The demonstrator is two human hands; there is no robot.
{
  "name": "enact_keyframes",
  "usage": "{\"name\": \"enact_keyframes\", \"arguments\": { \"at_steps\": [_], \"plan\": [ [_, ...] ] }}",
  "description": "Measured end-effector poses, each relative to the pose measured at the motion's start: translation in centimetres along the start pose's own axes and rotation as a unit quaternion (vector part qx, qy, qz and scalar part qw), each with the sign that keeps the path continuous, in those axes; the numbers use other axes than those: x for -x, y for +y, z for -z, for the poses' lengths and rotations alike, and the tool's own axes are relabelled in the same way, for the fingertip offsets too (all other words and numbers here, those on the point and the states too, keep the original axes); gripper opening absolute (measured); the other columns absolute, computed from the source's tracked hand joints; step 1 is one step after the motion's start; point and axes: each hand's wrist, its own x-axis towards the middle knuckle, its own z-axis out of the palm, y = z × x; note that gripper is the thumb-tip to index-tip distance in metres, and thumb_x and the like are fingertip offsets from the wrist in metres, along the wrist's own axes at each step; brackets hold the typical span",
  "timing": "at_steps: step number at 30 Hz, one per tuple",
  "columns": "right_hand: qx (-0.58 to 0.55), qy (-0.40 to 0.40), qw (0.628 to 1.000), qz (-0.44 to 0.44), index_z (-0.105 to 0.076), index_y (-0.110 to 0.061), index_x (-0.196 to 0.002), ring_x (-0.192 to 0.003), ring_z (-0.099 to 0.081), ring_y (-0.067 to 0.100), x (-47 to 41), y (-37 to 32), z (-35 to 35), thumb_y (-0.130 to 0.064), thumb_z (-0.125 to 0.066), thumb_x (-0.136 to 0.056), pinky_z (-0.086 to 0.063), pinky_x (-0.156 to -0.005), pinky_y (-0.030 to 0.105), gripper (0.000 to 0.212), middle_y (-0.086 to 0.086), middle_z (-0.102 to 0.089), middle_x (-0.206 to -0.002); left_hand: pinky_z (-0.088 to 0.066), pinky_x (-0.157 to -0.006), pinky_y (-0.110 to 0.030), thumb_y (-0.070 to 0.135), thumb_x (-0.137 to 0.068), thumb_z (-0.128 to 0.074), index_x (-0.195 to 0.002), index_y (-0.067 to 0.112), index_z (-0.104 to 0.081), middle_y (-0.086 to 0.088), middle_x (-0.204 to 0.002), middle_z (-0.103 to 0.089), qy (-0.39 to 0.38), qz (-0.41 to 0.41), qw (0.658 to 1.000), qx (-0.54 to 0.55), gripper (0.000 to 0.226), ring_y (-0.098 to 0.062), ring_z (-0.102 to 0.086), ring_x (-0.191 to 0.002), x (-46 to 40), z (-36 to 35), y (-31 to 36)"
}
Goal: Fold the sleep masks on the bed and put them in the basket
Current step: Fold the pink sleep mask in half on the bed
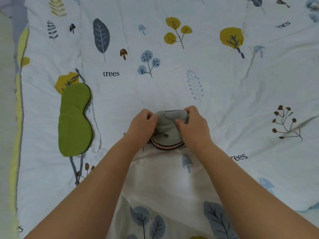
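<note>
A grey sleep mask [167, 130] with dark and pink edging lies folded over on itself in the middle of the bed. My left hand [143, 125] pinches its left side and my right hand [193, 126] grips its right side and top edge. A green sleep mask [74, 119] lies flat and unfolded to the left, its dark strap running out at both ends. No basket is in view.
The bed is covered by a white quilt [224, 94] printed with leaves, trees and mushrooms. Its left edge [17, 135] has a yellow-green border.
</note>
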Motion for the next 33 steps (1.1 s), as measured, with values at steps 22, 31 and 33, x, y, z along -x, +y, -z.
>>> {"name": "enact_keyframes", "arguments": {
  "at_steps": [22, 31, 33],
  "plan": [
    [0.384, -0.014, 0.913, 0.137, 0.028, -0.029, -0.132, -0.145, 0.016, 0.012, -0.5, 5.5, -2.4, -0.046, -0.017, -0.096, 0.013, -0.116, 0.047, 0.060, -0.012, 0.024, -0.153, 0.013, -0.115, -0.038, 0.040, -0.095, -0.023, -0.139, 0.029, 0.015, 0.005, -0.157, 0.010, 0.059, -0.177, 0.907, -0.378, 0.060, -0.016, 0.008, -0.146, 0.7, -5.4, -5.2],
    [0.147, 0.060, 0.981, 0.113, -0.029, -0.012, -0.142, -0.115, -0.047, 0.029, 0.9, 2.6, 0.2, -0.027, -0.045, -0.093, -0.038, -0.097, 0.040, 0.054, 0.013, -0.051, -0.128, -0.039, -0.080, -0.040, 0.036, -0.093, -0.033, -0.120, 0.013, -0.043, -0.015, -0.111, -0.052, 0.129, -0.040, 0.969, -0.209, 0.037, -0.033, -0.051, -0.101, 2.0, -3.6, -1.5],
    [0.066, 0.052, 0.995, 0.051, -0.027, -0.014, -0.142, -0.112, -0.051, 0.029, 1.0, 1.8, 0.1, -0.028, -0.044, -0.094, -0.040, -0.094, 0.039, 0.053, 0.012, -0.053, -0.125, -0.038, -0.075, -0.037, 0.036, -0.094, -0.030, -0.114, 0.011, -0.042, -0.015, -0.110, -0.054, 0.094, -0.021, 0.977, -0.193, 0.034, -0.033, -0.054, -0.095, 1.9, -3.8, -1.0]
  ]
}}
